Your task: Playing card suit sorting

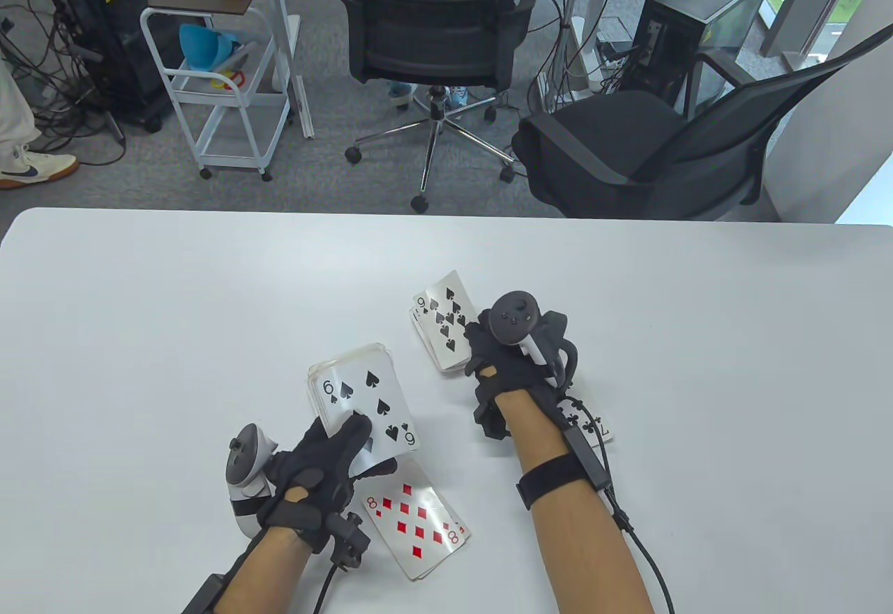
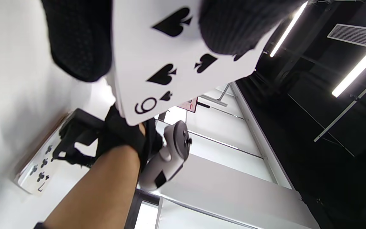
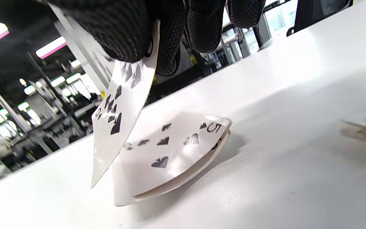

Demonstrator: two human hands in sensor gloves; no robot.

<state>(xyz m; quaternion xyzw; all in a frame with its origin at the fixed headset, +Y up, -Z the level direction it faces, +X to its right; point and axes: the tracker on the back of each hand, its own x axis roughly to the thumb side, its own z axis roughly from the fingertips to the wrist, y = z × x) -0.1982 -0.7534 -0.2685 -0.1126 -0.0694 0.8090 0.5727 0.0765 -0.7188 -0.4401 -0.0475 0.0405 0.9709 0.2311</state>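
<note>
My left hand [image 1: 328, 457] grips a face-up deck [image 1: 363, 398] above the table, six of spades [image 2: 170, 63] on top, thumb pressing its face. My right hand [image 1: 502, 356] pinches a nine of spades [image 1: 443, 317] [image 3: 119, 127] and holds it tilted just above the spade pile [image 3: 170, 152], whose top card is a five of spades. A diamond pile [image 1: 415, 516] with an eight of diamonds on top lies near the table's front edge. A club pile [image 1: 593, 425] with a seven of clubs [image 2: 40, 171] on top lies partly hidden under my right wrist.
The white table [image 1: 174, 307] stretches wide to the left, right and far side of the piles. Two black office chairs [image 1: 432, 35] and a white cart [image 1: 223, 84] stand on the floor beyond the far edge.
</note>
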